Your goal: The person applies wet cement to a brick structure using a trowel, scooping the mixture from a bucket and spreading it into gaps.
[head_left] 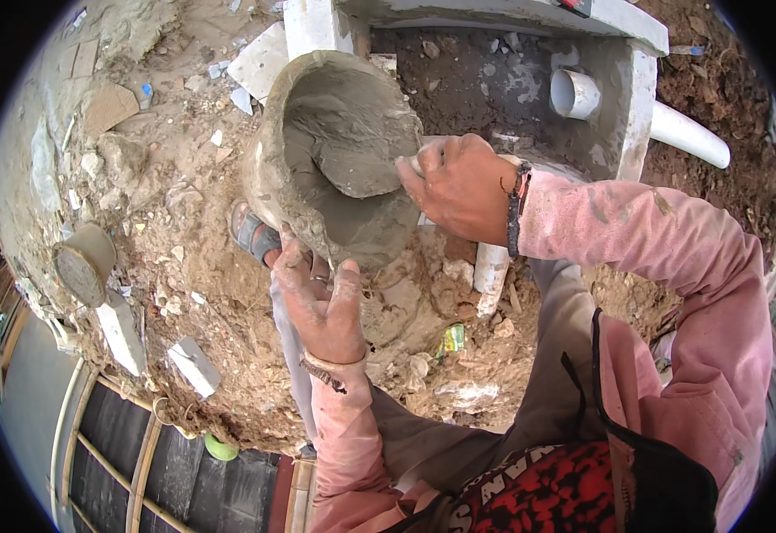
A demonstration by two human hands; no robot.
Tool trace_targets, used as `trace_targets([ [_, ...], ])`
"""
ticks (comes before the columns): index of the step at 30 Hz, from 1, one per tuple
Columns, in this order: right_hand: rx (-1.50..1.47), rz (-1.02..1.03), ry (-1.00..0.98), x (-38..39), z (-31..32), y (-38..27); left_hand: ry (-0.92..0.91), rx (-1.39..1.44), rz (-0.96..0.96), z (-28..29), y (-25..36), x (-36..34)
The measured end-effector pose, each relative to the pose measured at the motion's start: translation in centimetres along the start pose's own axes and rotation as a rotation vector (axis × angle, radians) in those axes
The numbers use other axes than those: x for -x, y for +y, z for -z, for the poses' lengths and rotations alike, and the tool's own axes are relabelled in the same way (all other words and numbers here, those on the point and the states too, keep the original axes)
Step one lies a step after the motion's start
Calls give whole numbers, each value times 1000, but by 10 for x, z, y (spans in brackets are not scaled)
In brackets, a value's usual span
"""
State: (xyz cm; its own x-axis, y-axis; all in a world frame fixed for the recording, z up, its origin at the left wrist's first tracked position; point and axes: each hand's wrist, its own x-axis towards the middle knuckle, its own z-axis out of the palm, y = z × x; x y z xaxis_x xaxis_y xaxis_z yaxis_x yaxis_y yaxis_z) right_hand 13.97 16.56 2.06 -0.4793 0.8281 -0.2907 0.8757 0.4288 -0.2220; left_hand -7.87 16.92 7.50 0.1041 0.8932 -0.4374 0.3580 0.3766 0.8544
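A cement-crusted bucket (268, 169) is tilted with its mouth toward me, and wet grey mortar (361, 218) coats its inside. At its near rim my left hand (321, 306) is closed on the edge, the thumb and fingers smeared with mortar. My right hand (468, 186) is closed round the handle of a trowel at the bucket's right side. The mortar-covered trowel blade (361, 169) lies inside the bucket against the mortar. The handle itself is mostly hidden by my fingers.
Behind the bucket stands a plastered masonry box (637, 115) with a white pipe (575, 94) opening inside and another pipe (690, 135) leaving its right side. Farther left sits a small mortar-filled container (86, 262). Tile scraps (259, 62) and rubble litter the dirt.
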Motion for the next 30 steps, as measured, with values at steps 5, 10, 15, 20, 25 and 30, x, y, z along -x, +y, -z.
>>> trace_targets([
  [5, -297, 261, -50, 3, 4, 11, -26, -59, -42, -2, -2, 0],
  [10, -1014, 135, 92, 23, -49, 31, -2, 160, 113, 1, 5, -1],
  [15, -1520, -34, 123, 60, -65, 14, 206, 292, 215, 32, 11, -12],
  [20, -1521, -166, 249, 101, -72, 23, 242, 426, 257, 65, 9, -21],
  [25, -1289, -457, 281, 112, -114, 60, 265, 376, 284, 87, 7, -15],
  [30, -1160, -716, 150, 35, -190, 78, 313, 305, 286, 83, 4, -18],
])
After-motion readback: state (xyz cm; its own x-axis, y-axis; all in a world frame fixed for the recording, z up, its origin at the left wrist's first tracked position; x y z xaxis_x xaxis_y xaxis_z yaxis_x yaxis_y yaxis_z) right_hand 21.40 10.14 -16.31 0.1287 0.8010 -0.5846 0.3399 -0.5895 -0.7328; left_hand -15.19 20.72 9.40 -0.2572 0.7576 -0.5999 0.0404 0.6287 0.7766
